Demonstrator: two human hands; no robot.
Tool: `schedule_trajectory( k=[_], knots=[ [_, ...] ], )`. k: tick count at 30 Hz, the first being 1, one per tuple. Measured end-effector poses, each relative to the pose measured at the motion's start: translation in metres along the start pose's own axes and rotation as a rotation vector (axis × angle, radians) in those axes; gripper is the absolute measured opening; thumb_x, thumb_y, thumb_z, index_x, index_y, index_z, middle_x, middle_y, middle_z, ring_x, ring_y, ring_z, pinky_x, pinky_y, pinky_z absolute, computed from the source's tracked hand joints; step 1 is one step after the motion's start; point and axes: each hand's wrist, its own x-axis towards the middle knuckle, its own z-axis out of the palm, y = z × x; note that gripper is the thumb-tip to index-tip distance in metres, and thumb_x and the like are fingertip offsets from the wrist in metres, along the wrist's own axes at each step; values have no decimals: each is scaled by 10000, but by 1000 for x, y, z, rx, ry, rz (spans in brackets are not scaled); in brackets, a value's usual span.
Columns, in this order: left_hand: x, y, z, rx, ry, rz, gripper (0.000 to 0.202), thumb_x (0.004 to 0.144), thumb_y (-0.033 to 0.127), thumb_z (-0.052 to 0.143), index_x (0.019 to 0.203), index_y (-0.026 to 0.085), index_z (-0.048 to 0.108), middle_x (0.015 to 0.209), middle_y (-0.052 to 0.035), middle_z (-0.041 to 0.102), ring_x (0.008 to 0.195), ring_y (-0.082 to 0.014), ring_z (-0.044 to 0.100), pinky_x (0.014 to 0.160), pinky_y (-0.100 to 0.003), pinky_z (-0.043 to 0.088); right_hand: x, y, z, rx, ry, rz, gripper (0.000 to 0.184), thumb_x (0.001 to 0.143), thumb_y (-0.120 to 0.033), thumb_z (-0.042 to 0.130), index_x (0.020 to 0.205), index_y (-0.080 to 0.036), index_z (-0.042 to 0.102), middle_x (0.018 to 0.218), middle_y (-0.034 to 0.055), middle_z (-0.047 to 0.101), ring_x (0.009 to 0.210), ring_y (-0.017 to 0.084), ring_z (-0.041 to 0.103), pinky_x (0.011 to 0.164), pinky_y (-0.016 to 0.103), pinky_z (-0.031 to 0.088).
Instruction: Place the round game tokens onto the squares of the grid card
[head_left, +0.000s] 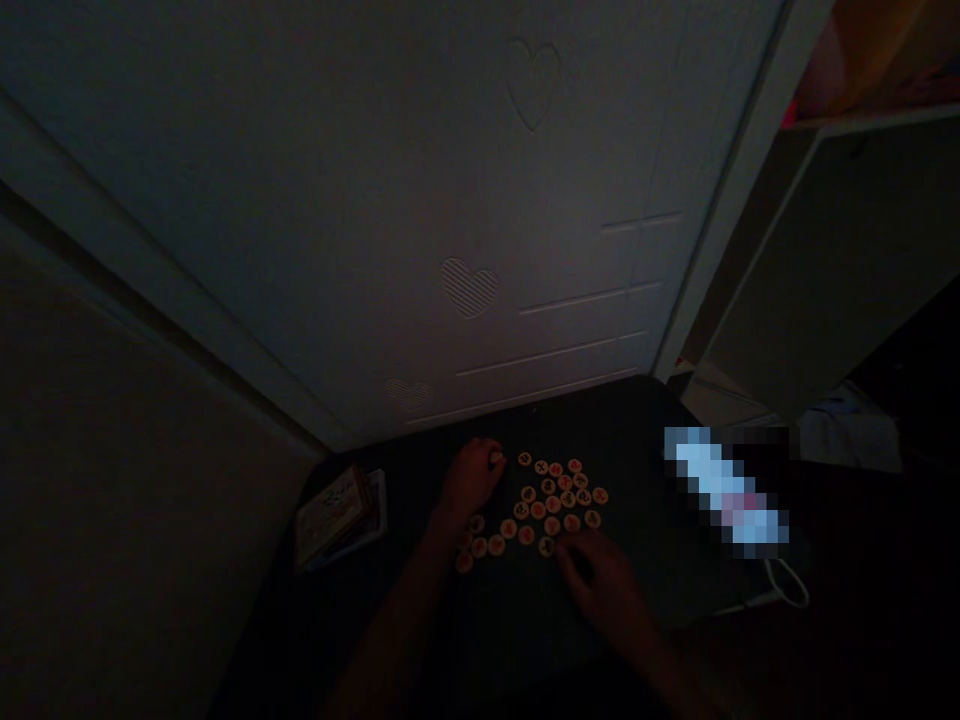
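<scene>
Round pale Chinese chess pieces (553, 504) with red or dark characters lie loosely spread over a dark tabletop (487, 630). My left hand (471, 480) is at the far left of the spread, its fingers closed on one pale chess piece (496, 457). Several pieces lie beside and partly behind its wrist. At the near right side is my right hand (600, 580), thumb and fingers curled together. Its fingertips are right beside a dark-marked piece (547, 546). Dim light hides whether anything is between them.
On the left of the table rests a small stack of flat boxes or books (337, 515). To the right, a bright blurred-out device (724, 490) lies near a white cable loop (787, 585). A pale panel with embossed hearts (470, 287) rises behind the table.
</scene>
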Motion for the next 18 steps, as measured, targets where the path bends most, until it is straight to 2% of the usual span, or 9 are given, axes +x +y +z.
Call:
schedule_trajectory(
  k=[5, 8, 14, 16, 18],
  knots=[
    [-10, 8, -10, -48, 10, 19, 265, 931, 271, 549, 1168, 240, 665, 1131, -77, 667, 1023, -213, 646, 925, -334, 491, -1, -1, 1, -3, 2, 6, 167, 956, -248, 536, 970, -237, 703, 934, 54, 746, 868, 211, 701, 812, 338, 560],
    [-16, 13, -21, -224, 16, 32, 263, 946, 316, 515, 1122, 237, 693, 1131, -82, 671, 996, -207, 667, 901, -332, 522, 0, -2, 1, 6, 6, 4, 169, 958, -249, 534, 972, -240, 703, 944, 53, 747, 885, 211, 701, 819, 335, 558],
    [-38, 28, -35, -560, -176, -52, 285, 886, 397, 606, 1089, 219, 697, 992, -60, 741, 840, -194, 708, 742, -301, 565, 1, -3, -1, 15, -5, 6, 163, 959, -247, 535, 944, -237, 697, 904, 43, 739, 847, 203, 695, 787, 319, 549],
    [-51, 33, -36, -649, -240, -82, 294, 878, 406, 624, 1099, 220, 681, 946, -48, 752, 841, -196, 717, 724, -293, 565, 1, -3, -2, 15, -3, 7, 162, 958, -248, 537, 942, -237, 698, 903, 41, 738, 844, 202, 696, 785, 318, 548],
    [-65, 37, -35, -725, -267, -99, 276, 883, 410, 622, 1081, 224, 674, 979, -49, 757, 884, -202, 722, 733, -290, 567, 1, -4, -2, 12, -2, 8, 167, 959, -253, 536, 941, -235, 701, 907, 44, 737, 846, 204, 696, 785, 318, 550]
  ],
)
